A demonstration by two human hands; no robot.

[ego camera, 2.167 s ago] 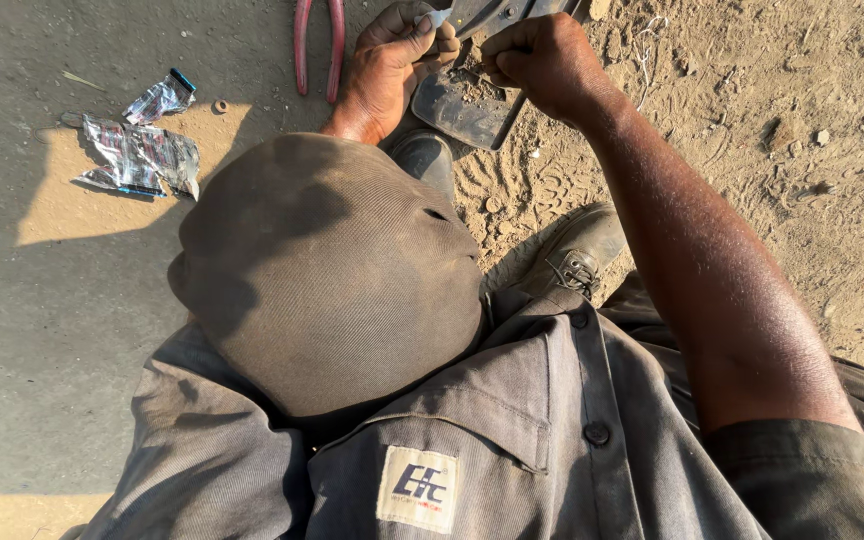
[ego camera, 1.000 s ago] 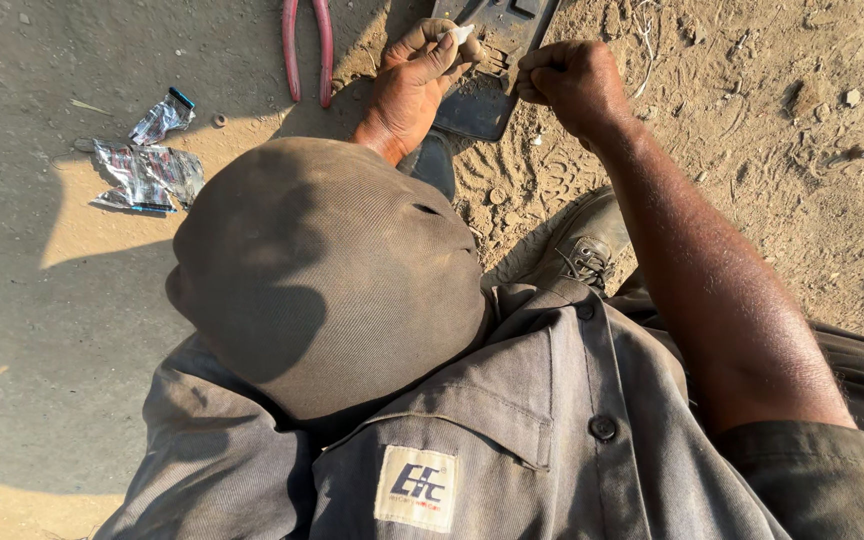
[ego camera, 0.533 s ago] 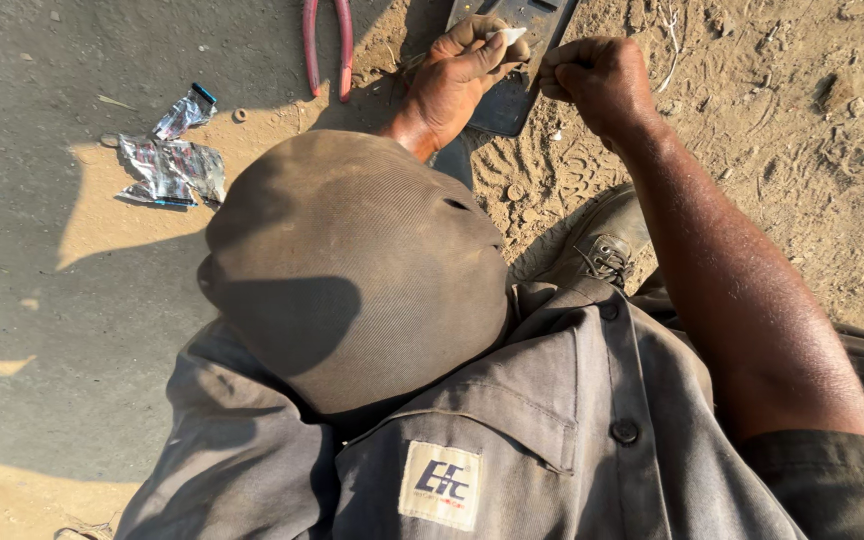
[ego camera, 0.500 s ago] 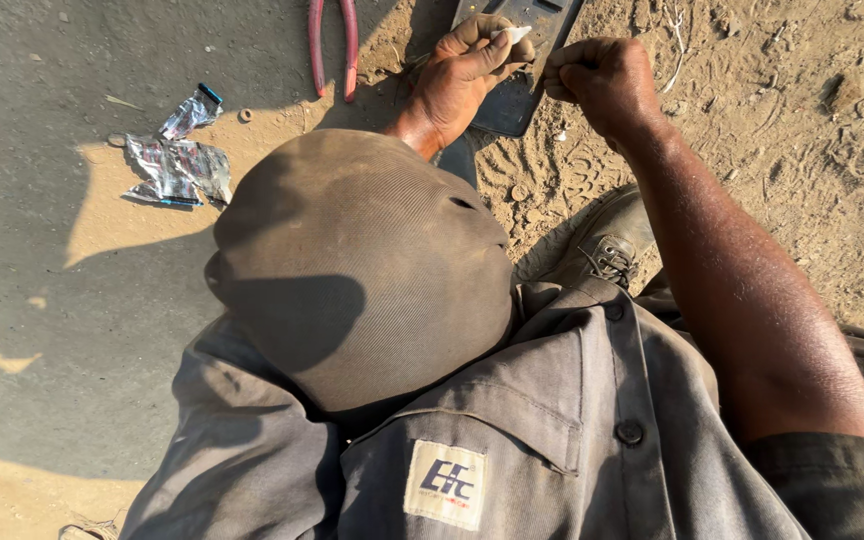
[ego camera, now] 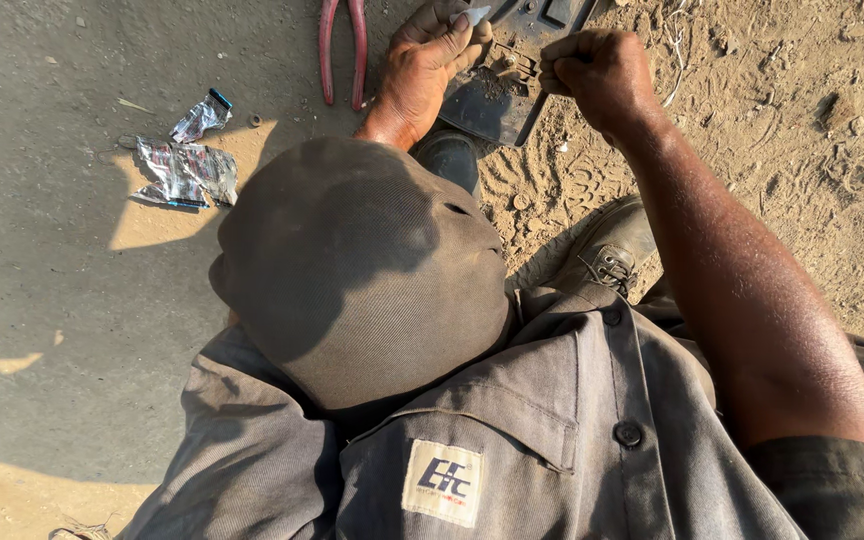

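Note:
A dark, dusty metal part (ego camera: 500, 98) rests on the sandy ground at the top of the view. My left hand (ego camera: 422, 72) clasps its left edge, and the thumb presses a small pale piece (ego camera: 475, 15) against it. My right hand (ego camera: 600, 72) is curled into a fist at the part's right side, its fingertips pinched at a small fitting (ego camera: 518, 66) on the part. Whatever sits inside that fist is hidden.
Red-handled pliers (ego camera: 342, 48) lie just left of my left hand. Crumpled foil wrappers (ego camera: 188, 160) sit further left on the hard ground. A grey cap (ego camera: 362, 260) and grey shirt (ego camera: 552, 440) fill the lower view. A laced boot (ego camera: 607, 250) stands in the sand below the part.
The view has shifted slightly, so the wrappers and pliers sit a little further right. My right hand went from gripping the part's edge to a fist at its fitting. My left hand keeps its hold.

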